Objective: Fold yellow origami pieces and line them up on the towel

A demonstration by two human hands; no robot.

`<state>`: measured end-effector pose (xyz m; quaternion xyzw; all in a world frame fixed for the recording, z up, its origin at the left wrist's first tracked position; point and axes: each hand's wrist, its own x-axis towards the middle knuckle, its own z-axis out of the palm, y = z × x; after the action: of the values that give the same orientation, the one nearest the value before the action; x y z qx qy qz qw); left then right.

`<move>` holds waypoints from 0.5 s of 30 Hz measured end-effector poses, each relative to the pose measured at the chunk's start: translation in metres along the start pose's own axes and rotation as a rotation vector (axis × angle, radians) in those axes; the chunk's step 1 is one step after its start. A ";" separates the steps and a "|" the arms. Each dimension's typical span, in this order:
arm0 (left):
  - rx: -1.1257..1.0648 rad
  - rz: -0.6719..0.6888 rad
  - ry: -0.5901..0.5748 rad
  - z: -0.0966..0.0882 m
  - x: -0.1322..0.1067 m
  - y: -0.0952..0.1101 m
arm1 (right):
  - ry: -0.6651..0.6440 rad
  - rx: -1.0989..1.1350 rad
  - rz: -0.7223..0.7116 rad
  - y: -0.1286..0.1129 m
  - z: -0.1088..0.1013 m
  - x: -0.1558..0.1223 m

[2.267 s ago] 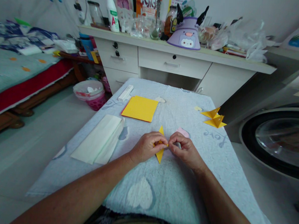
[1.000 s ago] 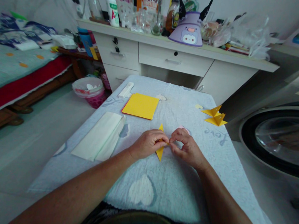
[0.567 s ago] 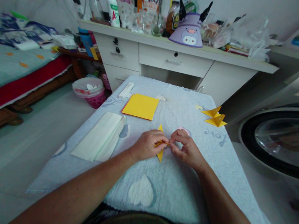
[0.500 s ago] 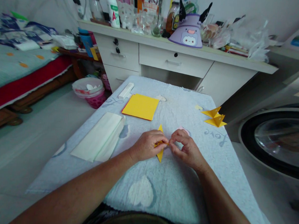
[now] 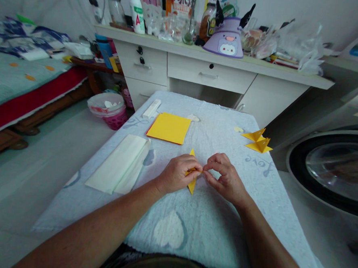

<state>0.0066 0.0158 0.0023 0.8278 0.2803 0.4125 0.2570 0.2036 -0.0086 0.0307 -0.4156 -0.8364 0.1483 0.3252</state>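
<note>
A small folded yellow paper piece [image 5: 191, 185] lies on the light blue towel-covered table [image 5: 209, 233], its points showing above and below my fingers. My left hand [image 5: 178, 173] is closed over its middle, pinching it. My right hand [image 5: 224, 179] meets it from the right, thumb and forefinger pinched on the same fold. A stack of yellow square sheets [image 5: 169, 127] lies farther back. Two finished yellow folded shapes [image 5: 257, 141] rest near the table's right edge.
A folded white cloth [image 5: 119, 166] lies at the left of the table and a white stick-shaped object [image 5: 151, 109] at the back left. Behind stands a cluttered white desk [image 5: 213, 69]. A pink bin [image 5: 108, 109] and a bed are left, a washing machine door [image 5: 334, 167] right.
My right hand has shifted slightly, covering the pink spot on the towel that showed behind it. Both hands stay pinched on the yellow paper at the same place.
</note>
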 end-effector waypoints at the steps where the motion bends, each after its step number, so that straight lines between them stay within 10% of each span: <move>1: 0.001 0.002 0.002 0.000 0.000 0.000 | 0.006 -0.007 0.002 0.000 0.000 0.000; 15: -0.029 -0.047 -0.006 0.001 0.000 -0.002 | 0.020 0.061 0.050 -0.004 -0.002 0.002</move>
<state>0.0066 0.0174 0.0005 0.8184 0.2928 0.4080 0.2794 0.2012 -0.0093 0.0350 -0.4278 -0.8175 0.1779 0.3421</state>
